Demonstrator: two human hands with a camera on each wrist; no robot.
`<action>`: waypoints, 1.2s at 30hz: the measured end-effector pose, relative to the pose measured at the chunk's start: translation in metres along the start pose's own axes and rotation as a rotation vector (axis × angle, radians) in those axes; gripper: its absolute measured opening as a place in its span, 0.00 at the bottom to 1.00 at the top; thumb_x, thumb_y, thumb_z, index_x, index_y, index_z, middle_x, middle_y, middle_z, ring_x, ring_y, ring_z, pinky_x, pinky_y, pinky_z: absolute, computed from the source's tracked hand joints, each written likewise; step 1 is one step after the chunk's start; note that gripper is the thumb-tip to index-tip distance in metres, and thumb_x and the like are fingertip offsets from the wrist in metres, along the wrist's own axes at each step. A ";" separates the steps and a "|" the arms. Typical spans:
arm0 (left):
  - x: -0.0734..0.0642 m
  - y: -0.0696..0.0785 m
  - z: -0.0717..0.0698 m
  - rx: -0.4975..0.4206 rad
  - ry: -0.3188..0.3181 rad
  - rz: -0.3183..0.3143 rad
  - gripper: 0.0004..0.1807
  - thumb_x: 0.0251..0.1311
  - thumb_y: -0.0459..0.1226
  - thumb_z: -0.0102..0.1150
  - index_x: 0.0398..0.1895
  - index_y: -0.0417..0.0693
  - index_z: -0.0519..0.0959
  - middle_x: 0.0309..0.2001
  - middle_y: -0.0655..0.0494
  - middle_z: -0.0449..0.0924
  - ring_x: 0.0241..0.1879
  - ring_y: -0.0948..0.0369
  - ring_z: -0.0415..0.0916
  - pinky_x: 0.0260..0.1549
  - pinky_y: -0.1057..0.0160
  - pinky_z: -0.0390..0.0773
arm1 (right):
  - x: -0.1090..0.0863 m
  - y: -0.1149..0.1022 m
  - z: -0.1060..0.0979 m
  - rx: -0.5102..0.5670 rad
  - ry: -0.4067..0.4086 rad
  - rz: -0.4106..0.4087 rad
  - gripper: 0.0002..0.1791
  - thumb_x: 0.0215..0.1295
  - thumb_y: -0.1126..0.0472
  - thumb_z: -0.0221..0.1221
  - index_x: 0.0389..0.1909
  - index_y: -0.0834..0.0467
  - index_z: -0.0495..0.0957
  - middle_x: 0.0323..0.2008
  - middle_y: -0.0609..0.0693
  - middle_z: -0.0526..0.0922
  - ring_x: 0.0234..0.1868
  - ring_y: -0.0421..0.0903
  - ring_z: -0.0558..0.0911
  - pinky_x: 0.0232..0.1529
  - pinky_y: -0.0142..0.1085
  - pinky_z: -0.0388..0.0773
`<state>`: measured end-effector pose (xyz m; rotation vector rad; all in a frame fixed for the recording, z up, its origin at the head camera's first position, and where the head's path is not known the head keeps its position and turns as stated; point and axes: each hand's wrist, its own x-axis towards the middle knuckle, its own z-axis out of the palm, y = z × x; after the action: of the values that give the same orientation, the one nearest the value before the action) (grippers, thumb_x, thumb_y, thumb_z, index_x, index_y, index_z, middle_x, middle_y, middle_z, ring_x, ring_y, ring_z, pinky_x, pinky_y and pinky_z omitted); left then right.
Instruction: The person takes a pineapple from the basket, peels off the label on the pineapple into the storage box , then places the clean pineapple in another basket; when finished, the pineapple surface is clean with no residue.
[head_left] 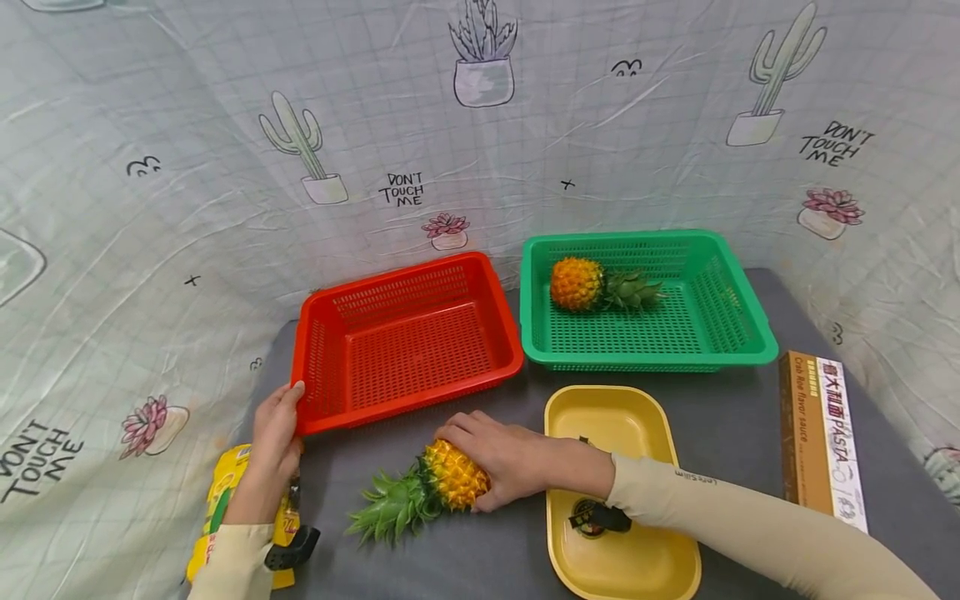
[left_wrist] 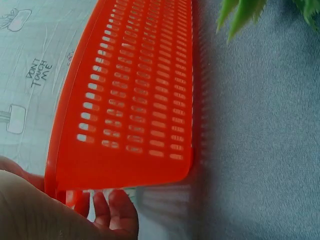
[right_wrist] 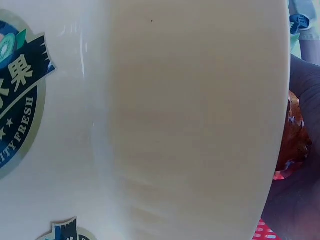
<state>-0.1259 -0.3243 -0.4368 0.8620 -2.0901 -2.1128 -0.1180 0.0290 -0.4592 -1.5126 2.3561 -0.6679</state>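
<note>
A red basket point(head_left: 401, 410) with slotted walls and nothing inside stands at the back left. My left hand point(head_left: 276, 429) grips its front left corner, thumb at the rim; in the left wrist view the fingers point(left_wrist: 122, 210) curl under the rim of the basket point(left_wrist: 120, 167). In front of the basket, a pineapple point(head_left: 453, 477) lies on its side, green leaves pointing left. My right hand point(head_left: 510, 458) holds its fruit end from above. The right wrist view shows only part of that hand point(right_wrist: 307, 200) and a sliver of the fruit point(right_wrist: 295, 137) beyond a tray's edge.
A green basket point(head_left: 652, 358) at the back right holds another pineapple point(head_left: 576, 285). My right forearm crosses above a yellow tray point(head_left: 562, 558). A pasta box point(head_left: 813, 433) is at the right, and a yellow packet point(head_left: 225, 472) lies partly under my left forearm. A printed cloth hangs behind.
</note>
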 end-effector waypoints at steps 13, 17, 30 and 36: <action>0.001 0.003 -0.005 0.007 -0.035 0.012 0.26 0.81 0.43 0.53 0.73 0.41 0.65 0.51 0.60 0.76 0.45 0.67 0.79 0.43 0.70 0.82 | -0.001 0.001 -0.002 0.057 0.021 -0.007 0.52 0.52 0.54 0.79 0.75 0.56 0.62 0.66 0.49 0.68 0.63 0.46 0.70 0.63 0.36 0.72; -0.002 0.000 -0.001 0.033 0.009 0.050 0.29 0.82 0.44 0.52 0.77 0.39 0.64 0.56 0.56 0.72 0.48 0.65 0.76 0.44 0.72 0.81 | -0.003 0.000 -0.003 0.084 0.029 -0.004 0.51 0.51 0.55 0.79 0.75 0.56 0.63 0.65 0.49 0.68 0.61 0.46 0.70 0.62 0.37 0.72; -0.003 -0.005 0.011 0.099 0.088 0.152 0.30 0.84 0.41 0.48 0.80 0.37 0.60 0.62 0.48 0.68 0.52 0.60 0.71 0.44 0.73 0.77 | -0.020 -0.004 -0.024 0.123 0.076 0.038 0.52 0.47 0.55 0.80 0.74 0.55 0.65 0.64 0.46 0.70 0.62 0.45 0.69 0.61 0.38 0.73; -0.005 -0.005 0.006 0.103 0.064 0.121 0.32 0.83 0.43 0.49 0.82 0.39 0.59 0.64 0.48 0.68 0.55 0.58 0.72 0.46 0.73 0.78 | -0.038 -0.005 -0.050 0.174 0.152 0.082 0.52 0.48 0.52 0.81 0.74 0.52 0.66 0.64 0.45 0.70 0.59 0.42 0.70 0.55 0.39 0.78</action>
<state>-0.1227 -0.3160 -0.4398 0.7801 -2.1753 -1.9083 -0.1204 0.0732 -0.4145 -1.3267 2.3821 -0.9709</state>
